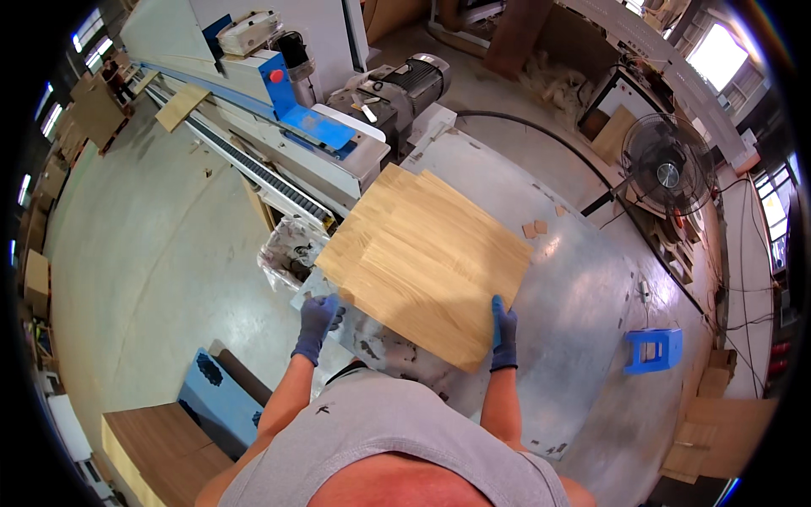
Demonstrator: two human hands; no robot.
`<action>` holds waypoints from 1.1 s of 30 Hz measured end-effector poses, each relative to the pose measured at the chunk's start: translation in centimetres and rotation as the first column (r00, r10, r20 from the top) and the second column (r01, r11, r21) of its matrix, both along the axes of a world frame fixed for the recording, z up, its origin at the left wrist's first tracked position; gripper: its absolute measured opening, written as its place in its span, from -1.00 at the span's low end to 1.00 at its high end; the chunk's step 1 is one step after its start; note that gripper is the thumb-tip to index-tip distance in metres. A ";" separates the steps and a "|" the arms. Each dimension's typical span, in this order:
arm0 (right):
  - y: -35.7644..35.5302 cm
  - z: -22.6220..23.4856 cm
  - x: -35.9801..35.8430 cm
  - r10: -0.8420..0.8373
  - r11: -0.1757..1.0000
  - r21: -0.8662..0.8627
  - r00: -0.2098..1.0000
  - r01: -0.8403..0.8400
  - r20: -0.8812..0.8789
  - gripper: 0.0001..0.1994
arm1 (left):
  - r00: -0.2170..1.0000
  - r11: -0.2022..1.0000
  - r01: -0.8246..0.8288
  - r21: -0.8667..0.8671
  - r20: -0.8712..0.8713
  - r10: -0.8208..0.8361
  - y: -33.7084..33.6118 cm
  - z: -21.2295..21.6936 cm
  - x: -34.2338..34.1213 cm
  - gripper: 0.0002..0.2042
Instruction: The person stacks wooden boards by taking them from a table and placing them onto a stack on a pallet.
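A stack of light wooden boards (422,262), slightly offset from one another, lies at an angle on a grey metal table (583,287) in front of me. My left hand (319,325), in a blue-purple glove, is just off the near left edge of the stack. Its index finger and thumb are apart and the other fingers are loosely curled, with nothing visible in them. On the opposite side, my right hand (504,334), gloved alike, grips the right edge of the top board, part of its fingers hidden from view.
A long machine with a blue panel (317,127) and a red button runs to the far left. Beyond the table are a motor (418,76) and a standing fan (667,165). A plastic-lined bin (291,253) stands left, a blue stool (653,351) right. Small wood chips (532,228) dot the table.
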State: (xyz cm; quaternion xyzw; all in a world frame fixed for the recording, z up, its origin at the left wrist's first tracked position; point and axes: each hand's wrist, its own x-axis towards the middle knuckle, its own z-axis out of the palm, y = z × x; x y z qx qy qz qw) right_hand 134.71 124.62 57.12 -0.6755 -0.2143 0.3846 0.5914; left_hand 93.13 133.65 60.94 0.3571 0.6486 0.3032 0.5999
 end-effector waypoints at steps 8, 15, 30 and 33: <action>-0.8 -0.5 0.7 -0.012 1.000 0.001 0.998 0.013 -0.055 -0.59 | 0.992 0.985 -0.129 0.118 0.003 0.130 1.7 -2.9 -0.3 -0.72; -0.4 -1.0 0.7 -0.036 0.999 0.019 0.997 0.038 -0.069 -0.60 | 0.978 0.977 -0.195 0.090 0.095 0.186 3.4 -1.4 -1.9 -0.70; -0.6 -1.1 0.6 -0.075 0.997 0.014 0.997 0.075 0.021 -0.61 | 0.888 0.916 -0.399 0.036 0.265 0.376 9.8 0.6 -7.9 -0.63; -0.2 -1.0 0.4 -0.049 0.999 0.014 0.999 0.050 -0.005 -0.61 | 0.811 0.925 -0.379 -0.034 0.470 0.349 12.0 -1.9 -12.4 -0.66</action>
